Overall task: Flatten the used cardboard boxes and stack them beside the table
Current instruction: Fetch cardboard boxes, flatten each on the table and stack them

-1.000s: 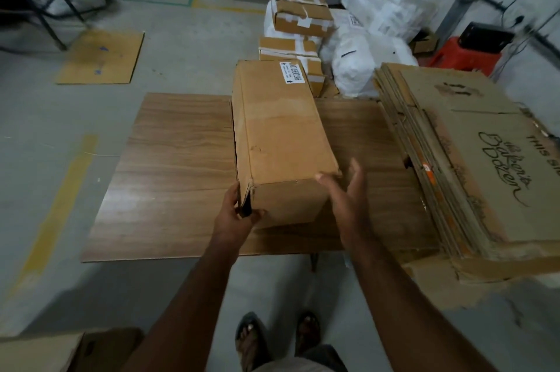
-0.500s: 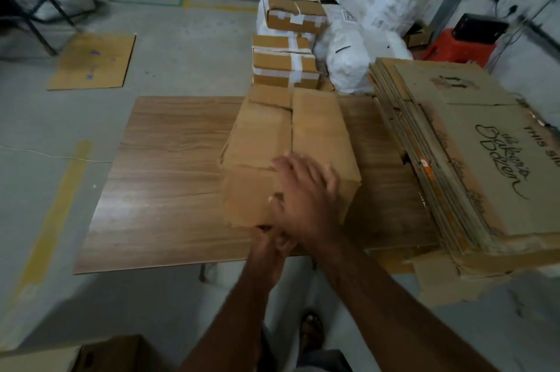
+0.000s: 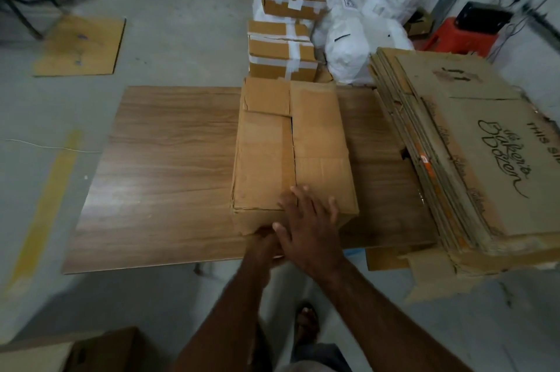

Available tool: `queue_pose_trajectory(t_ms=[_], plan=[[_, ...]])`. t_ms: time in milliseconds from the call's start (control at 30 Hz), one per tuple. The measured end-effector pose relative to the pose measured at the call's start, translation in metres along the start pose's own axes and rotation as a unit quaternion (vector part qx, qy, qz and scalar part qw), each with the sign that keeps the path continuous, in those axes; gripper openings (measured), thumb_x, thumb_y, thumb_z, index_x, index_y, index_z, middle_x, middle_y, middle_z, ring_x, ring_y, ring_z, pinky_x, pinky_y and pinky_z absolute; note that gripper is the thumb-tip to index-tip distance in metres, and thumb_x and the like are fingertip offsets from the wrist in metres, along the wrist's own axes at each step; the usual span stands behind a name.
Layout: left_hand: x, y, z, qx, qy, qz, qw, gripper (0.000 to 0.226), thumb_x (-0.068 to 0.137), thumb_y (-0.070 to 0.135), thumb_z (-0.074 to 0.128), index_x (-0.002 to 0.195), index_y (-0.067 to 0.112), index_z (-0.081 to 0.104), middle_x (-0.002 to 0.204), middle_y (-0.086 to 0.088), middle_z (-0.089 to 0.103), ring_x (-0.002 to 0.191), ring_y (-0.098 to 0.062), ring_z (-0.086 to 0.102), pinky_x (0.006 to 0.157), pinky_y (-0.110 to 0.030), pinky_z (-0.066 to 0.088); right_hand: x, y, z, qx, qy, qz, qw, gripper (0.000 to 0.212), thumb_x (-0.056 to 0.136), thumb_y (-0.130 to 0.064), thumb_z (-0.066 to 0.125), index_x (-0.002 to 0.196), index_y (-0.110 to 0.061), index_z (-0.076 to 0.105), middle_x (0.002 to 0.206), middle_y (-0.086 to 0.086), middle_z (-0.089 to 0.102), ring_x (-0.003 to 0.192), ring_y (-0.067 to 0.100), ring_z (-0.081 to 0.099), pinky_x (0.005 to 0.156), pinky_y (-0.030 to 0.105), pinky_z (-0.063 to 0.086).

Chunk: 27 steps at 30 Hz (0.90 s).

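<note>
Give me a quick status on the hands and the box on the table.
Right hand flat on the box, pressing its near end. Left hand at the near edge, grip hidden. Box still unflattened on table. Flattened stack alongside, nothing blocking.

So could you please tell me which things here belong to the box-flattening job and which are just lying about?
Job:
- box on the table
- flattened stack
- right hand flat on the box
- left hand at its near edge

Lying about:
- taped parcels
- white sacks
- floor sheet
- red stool

One open box (image 3: 292,153), three taped boxes (image 3: 283,61), perhaps three white sacks (image 3: 348,50)
</note>
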State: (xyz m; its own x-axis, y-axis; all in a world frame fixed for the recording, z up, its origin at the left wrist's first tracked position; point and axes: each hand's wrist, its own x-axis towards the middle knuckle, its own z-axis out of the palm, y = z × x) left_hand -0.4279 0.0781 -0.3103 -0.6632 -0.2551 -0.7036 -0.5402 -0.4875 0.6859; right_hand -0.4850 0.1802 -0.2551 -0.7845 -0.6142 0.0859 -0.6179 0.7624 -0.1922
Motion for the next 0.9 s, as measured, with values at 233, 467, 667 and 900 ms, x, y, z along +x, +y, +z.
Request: queue_pose_trajectory(t_ms=[233, 467, 667, 900], plan=[[0.018, 0.059, -0.099, -0.043, 0.268, 0.055, 0.961, 0.020, 0.100, 0.010, 0.053, 0.114, -0.003, 0.060, 0.112, -0.026, 0.066, 0.082, -0.030, 0.067, 0.061, -0.037, 0.053, 0.059, 0.032, -0.042, 0.148, 0.025, 0.124, 0.981, 0.049, 0.093, -0.054, 0.054, 0.131, -0.024, 0.057, 0.132, 0.002, 0.053, 0.119, 0.023, 0.053, 0.097, 0.047, 0.048], [0.054, 0.202, -0.036, 0.231, 0.196, 0.163, 0.939, 0.053, 0.085, 0.044, 0.068, 0.120, 0.004, 0.064, 0.116, -0.014, 0.066, 0.103, -0.030, 0.063, 0.089, -0.047, 0.056, 0.146, 0.093, -0.078, 0.262, -0.070, 0.344, 0.899, 0.064, 0.094, -0.039, 0.065, 0.145, -0.007, 0.043, 0.145, 0.013, 0.044, 0.120, 0.032, 0.053, 0.092, 0.042, 0.053], [0.083, 0.236, 0.022, 0.397, 0.245, 0.117, 0.877, 0.084, 0.088, 0.056, 0.069, 0.145, 0.001, 0.044, 0.148, -0.022, 0.040, 0.135, -0.040, 0.043, 0.110, -0.050, 0.043, 0.148, 0.116, -0.079, 0.382, -0.152, 0.372, 0.832, 0.085, 0.071, -0.055, 0.074, 0.141, -0.012, 0.052, 0.133, 0.009, 0.059, 0.110, 0.029, 0.062, 0.084, 0.040, 0.059], [0.104, 0.283, 0.056, 0.633, 0.151, 0.298, 0.698, 0.079, 0.085, 0.068, 0.063, 0.141, 0.016, 0.045, 0.146, -0.010, 0.042, 0.136, -0.034, 0.040, 0.110, -0.057, 0.029, 0.056, 0.060, -0.080, 0.602, -0.237, 0.389, 0.656, 0.050, 0.078, -0.046, 0.082, 0.113, -0.016, 0.062, 0.109, 0.006, 0.069, 0.102, 0.018, 0.066, 0.085, 0.033, 0.052]])
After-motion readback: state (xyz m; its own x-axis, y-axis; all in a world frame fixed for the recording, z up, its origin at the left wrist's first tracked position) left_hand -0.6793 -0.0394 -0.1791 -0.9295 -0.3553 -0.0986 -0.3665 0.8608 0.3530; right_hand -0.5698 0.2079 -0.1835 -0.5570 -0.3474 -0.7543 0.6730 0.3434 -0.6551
